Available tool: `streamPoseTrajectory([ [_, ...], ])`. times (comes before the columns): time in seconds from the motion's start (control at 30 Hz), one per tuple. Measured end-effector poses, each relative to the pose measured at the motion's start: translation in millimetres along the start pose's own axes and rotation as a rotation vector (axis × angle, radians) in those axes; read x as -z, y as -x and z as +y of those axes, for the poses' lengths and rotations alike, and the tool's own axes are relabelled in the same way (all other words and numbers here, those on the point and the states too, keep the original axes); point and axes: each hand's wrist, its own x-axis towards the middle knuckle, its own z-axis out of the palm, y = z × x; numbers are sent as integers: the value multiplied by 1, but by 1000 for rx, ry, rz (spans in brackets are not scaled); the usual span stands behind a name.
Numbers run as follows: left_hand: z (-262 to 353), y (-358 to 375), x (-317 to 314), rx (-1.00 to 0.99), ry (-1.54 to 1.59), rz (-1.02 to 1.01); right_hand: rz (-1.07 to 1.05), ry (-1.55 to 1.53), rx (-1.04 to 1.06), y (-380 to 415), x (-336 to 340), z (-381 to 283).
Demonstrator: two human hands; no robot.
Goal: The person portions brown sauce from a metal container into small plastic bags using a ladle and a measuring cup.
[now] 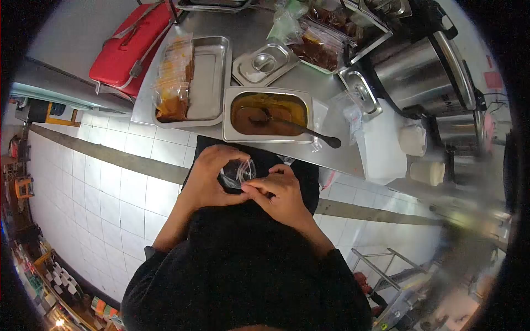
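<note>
A small clear plastic bag (231,177) is between my two hands, close to my black clothing. My left hand (208,174) curves around the bag's left side, thumb and fingers holding it. My right hand (279,193) pinches the bag's edge with thumb and forefinger. Just beyond my hands, a rectangular steel container (227,118) holds brown-orange sauce. A dark ladle (314,134) lies in it, its handle over the right front rim.
Left on the steel counter, a tray (212,118) holds filled sauce bags (175,77). A steel lid (265,63) lies behind the container. More filled bags (317,49) sit farther back. Large steel pots (419,66) stand right; a red bag (130,49) is far left.
</note>
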Motion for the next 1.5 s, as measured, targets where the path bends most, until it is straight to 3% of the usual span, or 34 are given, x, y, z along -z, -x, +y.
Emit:
streamPoseTrajectory([
  [0.1,-5,6,-3,39,-29,2,94,84,100,0,-5,1],
  [0.2,-13,14,-8,65,-39,94,-40,116,64,-2,4,-8],
  [0.27,-17,15,-6,61,-20,159,150,205,74,-9,27,-26],
  [0.33,-19,17,-2,12,55,377,433,552,39,-16,53,-20],
  [0.37,-18,15,-2,11,52,375,489,625,-50,-25,64,-14],
  [0.43,-14,7,-3,353,702,542,550,690,-154,-44,71,-4],
  [0.47,-37,9,-6,519,797,461,347,701,-301,-52,71,2],
  [0.5,-34,3,-4,514,787,448,144,700,-439,-58,71,6],
  [0.53,-25,-5,-4,536,981,407,157,692,-445,-62,70,6],
  [0.6,-14,-19,-4,574,1205,347,124,898,-81,-70,65,2],
  [0.63,-15,-25,-5,579,1197,337,130,890,-90,-73,64,-2],
  [0.7,-18,-35,-6,432,1031,336,9,916,99,-75,66,-14],
  [0.8,-8,-49,5,437,1022,281,-56,967,105,-64,90,-19],
  [0.93,-3,-65,18,403,949,129,171,1039,268,-64,97,4],
  [0.97,-2,-69,22,388,958,77,180,1034,240,-64,95,14],
  [1.07,4,-82,25,365,942,6,77,985,435,-53,91,41],
  [1.2,3,-90,28,381,903,2,53,977,318,-45,103,29],
  [1.3,2,-94,25,335,861,-6,212,1038,376,-51,95,34],
  [1.5,0,-103,31,408,844,58,76,1052,253,-36,93,20],
])
